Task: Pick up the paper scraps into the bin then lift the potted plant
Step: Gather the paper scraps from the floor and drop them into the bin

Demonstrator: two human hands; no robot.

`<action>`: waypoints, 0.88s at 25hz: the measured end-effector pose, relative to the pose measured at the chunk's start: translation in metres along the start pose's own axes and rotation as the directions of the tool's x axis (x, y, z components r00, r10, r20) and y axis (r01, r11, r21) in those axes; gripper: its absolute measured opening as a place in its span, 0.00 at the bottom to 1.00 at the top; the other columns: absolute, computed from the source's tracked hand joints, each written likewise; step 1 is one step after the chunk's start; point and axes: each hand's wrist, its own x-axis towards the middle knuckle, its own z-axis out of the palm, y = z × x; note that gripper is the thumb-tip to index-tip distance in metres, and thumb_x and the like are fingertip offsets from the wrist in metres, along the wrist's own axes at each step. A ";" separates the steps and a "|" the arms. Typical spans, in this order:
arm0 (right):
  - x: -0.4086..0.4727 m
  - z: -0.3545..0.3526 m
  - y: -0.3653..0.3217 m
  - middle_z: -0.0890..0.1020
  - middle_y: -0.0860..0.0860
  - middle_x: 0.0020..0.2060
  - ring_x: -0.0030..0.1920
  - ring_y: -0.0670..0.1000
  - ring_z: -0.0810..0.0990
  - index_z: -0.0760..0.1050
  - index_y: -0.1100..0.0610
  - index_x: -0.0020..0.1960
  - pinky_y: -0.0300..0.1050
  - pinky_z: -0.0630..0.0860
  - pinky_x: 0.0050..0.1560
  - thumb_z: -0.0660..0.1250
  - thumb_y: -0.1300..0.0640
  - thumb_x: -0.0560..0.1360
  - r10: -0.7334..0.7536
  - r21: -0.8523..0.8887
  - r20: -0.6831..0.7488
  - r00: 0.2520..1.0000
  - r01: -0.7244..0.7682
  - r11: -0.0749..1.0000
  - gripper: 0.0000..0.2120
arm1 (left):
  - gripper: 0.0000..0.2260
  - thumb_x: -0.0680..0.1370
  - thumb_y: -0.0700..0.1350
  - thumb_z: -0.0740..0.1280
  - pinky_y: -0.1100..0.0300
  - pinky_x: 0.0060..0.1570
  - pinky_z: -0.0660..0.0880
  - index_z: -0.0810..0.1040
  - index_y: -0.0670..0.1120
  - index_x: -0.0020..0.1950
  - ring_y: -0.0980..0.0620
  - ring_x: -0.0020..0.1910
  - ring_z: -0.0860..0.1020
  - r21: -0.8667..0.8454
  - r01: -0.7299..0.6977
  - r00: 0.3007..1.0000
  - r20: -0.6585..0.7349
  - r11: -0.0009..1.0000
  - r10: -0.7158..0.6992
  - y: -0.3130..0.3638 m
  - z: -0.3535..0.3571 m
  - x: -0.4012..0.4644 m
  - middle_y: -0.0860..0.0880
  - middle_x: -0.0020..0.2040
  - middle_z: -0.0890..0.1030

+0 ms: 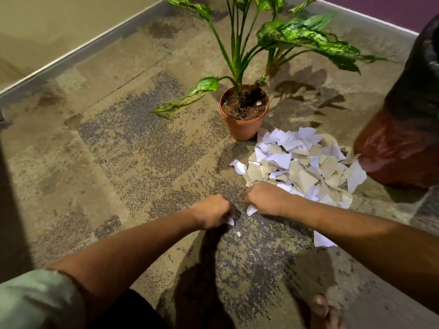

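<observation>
Left hand [213,213] and right hand [266,198] each clenched on a white scrap; scrap pile [301,167] on floor between potted plant [244,110] and bin [401,138]. Risk: loose bits slipping out, scattering before reaching bin.
</observation>
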 end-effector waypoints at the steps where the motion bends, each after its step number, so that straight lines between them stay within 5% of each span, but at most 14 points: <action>1: -0.005 -0.003 0.005 0.81 0.55 0.45 0.49 0.55 0.79 0.80 0.60 0.53 0.47 0.76 0.50 0.64 0.64 0.75 0.018 -0.008 0.013 1.000 -0.018 1.000 0.10 | 0.06 0.78 0.42 0.66 0.56 0.55 0.75 0.81 0.43 0.51 0.48 0.51 0.80 -0.029 0.009 0.998 -0.057 1.000 -0.010 -0.001 -0.006 0.001 0.46 0.51 0.83; 6: -0.041 -0.052 0.030 0.81 0.54 0.47 0.51 0.55 0.78 0.81 0.57 0.53 0.46 0.72 0.46 0.65 0.61 0.75 0.214 0.141 -0.246 0.945 -0.183 0.973 0.10 | 0.05 0.77 0.46 0.69 0.63 0.45 0.71 0.81 0.46 0.49 0.51 0.47 0.78 -0.111 -0.022 0.932 -0.362 0.994 -0.020 0.017 -0.049 0.019 0.50 0.47 0.81; 9: -0.071 -0.104 0.043 0.81 0.54 0.47 0.51 0.56 0.79 0.83 0.56 0.52 0.48 0.72 0.46 0.65 0.61 0.75 0.328 0.192 -0.503 0.800 -0.267 0.944 0.10 | 0.04 0.74 0.47 0.73 0.56 0.39 0.78 0.82 0.47 0.45 0.50 0.38 0.80 -0.331 -0.089 0.808 -0.575 0.939 -0.126 0.056 -0.090 0.030 0.51 0.40 0.82; 12: -0.122 -0.157 0.062 0.82 0.55 0.47 0.51 0.57 0.79 0.83 0.57 0.52 0.50 0.74 0.50 0.65 0.58 0.74 0.425 0.258 -0.693 0.583 -0.350 0.900 0.10 | 0.03 0.74 0.45 0.73 0.52 0.38 0.80 0.82 0.47 0.42 0.49 0.34 0.82 -0.568 -0.279 0.688 -0.681 0.775 -0.252 0.105 -0.139 0.038 0.47 0.36 0.84; 17: -0.211 -0.201 0.099 0.83 0.55 0.42 0.47 0.52 0.80 0.81 0.59 0.46 0.50 0.74 0.48 0.62 0.54 0.73 0.560 0.455 -0.822 0.103 -0.472 0.755 0.12 | 0.04 0.75 0.40 0.71 0.58 0.36 0.81 0.80 0.42 0.41 0.53 0.32 0.80 -0.470 -0.604 0.541 -0.835 0.644 -0.101 0.199 -0.218 0.066 0.45 0.35 0.81; 20: -0.247 -0.195 0.122 0.83 0.53 0.43 0.45 0.48 0.80 0.81 0.58 0.46 0.43 0.75 0.44 0.63 0.52 0.75 0.654 0.574 -0.755 0.044 -0.437 0.693 0.11 | 0.04 0.74 0.42 0.71 0.51 0.40 0.81 0.81 0.42 0.43 0.48 0.37 0.82 -0.288 -0.587 0.477 -0.878 0.756 0.036 0.241 -0.242 0.084 0.44 0.37 0.82; 22: -0.259 -0.200 0.121 0.82 0.55 0.41 0.43 0.49 0.79 0.81 0.58 0.45 0.46 0.76 0.42 0.66 0.53 0.74 0.711 0.610 -0.703 0.010 -0.506 0.610 0.09 | 0.06 0.73 0.39 0.70 0.50 0.43 0.79 0.82 0.43 0.49 0.49 0.41 0.81 -0.219 -0.542 0.498 -0.861 0.811 0.101 0.258 -0.248 0.096 0.47 0.40 0.82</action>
